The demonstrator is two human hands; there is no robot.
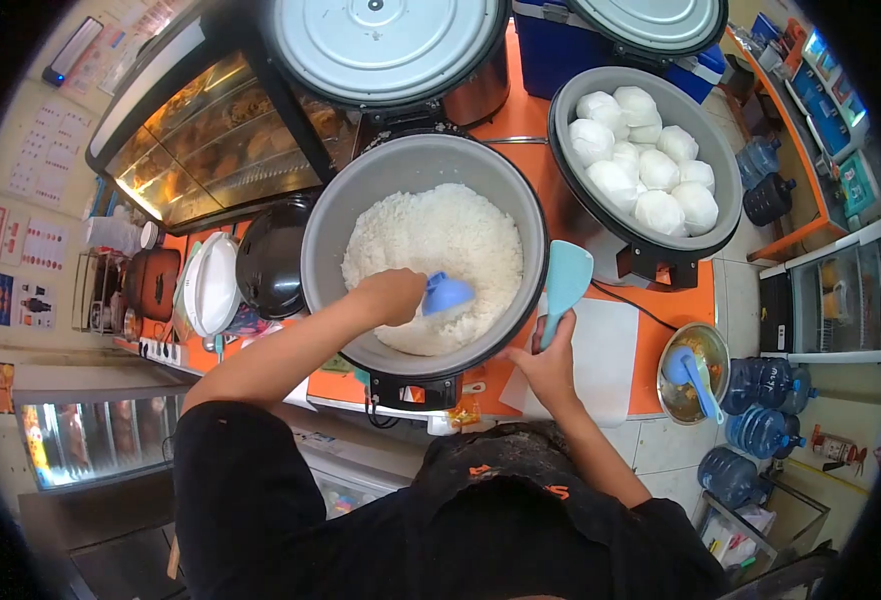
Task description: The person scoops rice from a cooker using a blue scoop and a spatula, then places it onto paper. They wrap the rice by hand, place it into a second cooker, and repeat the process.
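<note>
My left hand (pixel 391 296) is closed round a blue scoop (pixel 448 293), which dips into the white cooked rice (pixel 431 235). The rice fills much of a large grey cooker pot (pixel 326 230). At the pot's right front edge, my right hand (pixel 549 362) grips the handle of a light teal rice paddle (pixel 568 275). Its broad blade points up and away from me, outside the rim. A white sheet (pixel 601 350) lies on the orange counter beneath that hand. The tip of the scoop is partly lost against the rice.
A second cooker (pixel 571 180) on the right holds several white wrapped bundles (pixel 659 175). A metal bowl (pixel 711 340) with another blue ladle stands right of the counter (pixel 651 395). Left are a glass food cabinet (pixel 211 140) and a black lid (pixel 273 255). Raised cooker lids (pixel 391 45) stand behind.
</note>
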